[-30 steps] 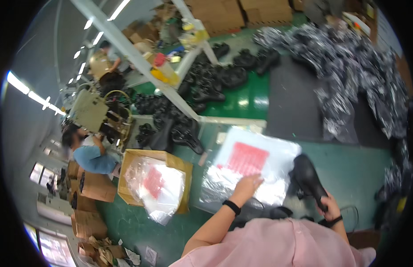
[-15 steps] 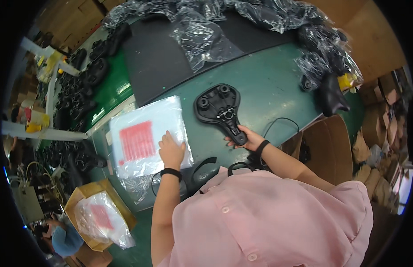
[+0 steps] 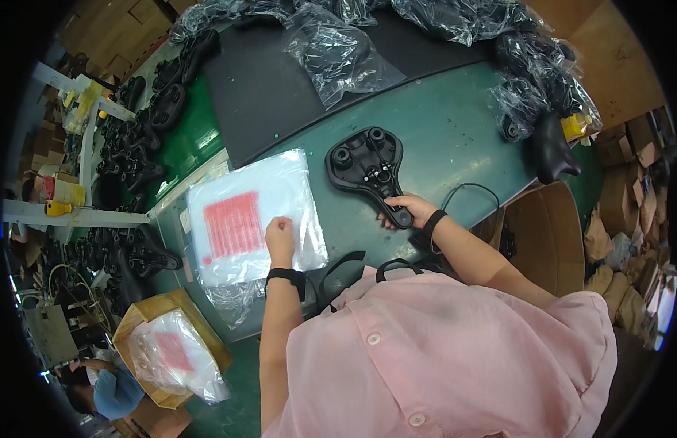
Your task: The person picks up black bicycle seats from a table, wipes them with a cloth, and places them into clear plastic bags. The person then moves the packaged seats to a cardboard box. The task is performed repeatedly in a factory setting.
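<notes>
Plastic bags (image 3: 269,201) on table (image 3: 440,139), saddle (image 3: 367,166) to their right, mat (image 3: 258,95) behind

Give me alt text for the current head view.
The person's right hand holds a black saddle, underside up, by its narrow end over a green table. The left hand, curled, is at plastic bags with red print.

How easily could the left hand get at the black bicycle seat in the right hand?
Probably yes: the left hand is at the stack of plastic bags, and only part of that stack and bare green tabletop seem to separate it from the seat in the right hand.
</notes>
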`<state>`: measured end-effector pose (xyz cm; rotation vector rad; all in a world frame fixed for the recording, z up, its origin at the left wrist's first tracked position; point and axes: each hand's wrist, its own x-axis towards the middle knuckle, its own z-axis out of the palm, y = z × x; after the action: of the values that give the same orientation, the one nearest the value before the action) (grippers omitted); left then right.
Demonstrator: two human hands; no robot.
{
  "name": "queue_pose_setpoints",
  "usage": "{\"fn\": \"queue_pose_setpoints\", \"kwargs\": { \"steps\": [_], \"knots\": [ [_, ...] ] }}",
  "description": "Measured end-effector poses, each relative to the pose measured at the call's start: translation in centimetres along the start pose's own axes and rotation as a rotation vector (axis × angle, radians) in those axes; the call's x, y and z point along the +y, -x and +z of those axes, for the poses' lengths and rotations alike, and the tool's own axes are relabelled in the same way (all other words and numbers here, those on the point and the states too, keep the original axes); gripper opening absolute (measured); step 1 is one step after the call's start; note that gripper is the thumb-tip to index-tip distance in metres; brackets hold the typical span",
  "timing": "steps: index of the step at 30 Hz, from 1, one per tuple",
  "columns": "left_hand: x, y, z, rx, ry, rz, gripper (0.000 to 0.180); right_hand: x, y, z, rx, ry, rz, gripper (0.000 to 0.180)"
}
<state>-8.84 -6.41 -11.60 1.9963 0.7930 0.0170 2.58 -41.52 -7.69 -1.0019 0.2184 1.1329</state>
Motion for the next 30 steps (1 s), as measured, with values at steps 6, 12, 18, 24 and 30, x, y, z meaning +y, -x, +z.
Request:
{"fn": "queue_pose_setpoints", "kwargs": {
  "steps": [6, 12, 18, 24, 30],
  "knots": [
    [4.9, 2.1, 5.4, 0.239, -1.100, 0.624, 0.030, 1.2, 0.6, 4.0, 0.176, 0.079, -0.173, 0.035],
    [5.4, 0.2, -0.6, 0.017, -0.310, 0.234, 0.023, 0.6, 2.6, 8.0, 0.578, 0.825, -0.535, 0.061],
    [2.8, -0.4, -3.2, 0.139, 0.223, 0.048, 0.032, -1.5, 4.7, 11.8, 0.612, 1.085, -0.662, 0.055],
    [3.6, 1.3, -4.7, 0.046, 0.508, 0.016, 0.019, -2.4, 4.3, 13.1, 0.538, 1.176, -0.662, 0.057],
    [4.7, 1.3, -5.6, 0.044, 0.219, 0.026, 0.015, -2.6, 1.6, 15.8, 0.043, 0.463, -0.526, 0.066]
  ]
}}
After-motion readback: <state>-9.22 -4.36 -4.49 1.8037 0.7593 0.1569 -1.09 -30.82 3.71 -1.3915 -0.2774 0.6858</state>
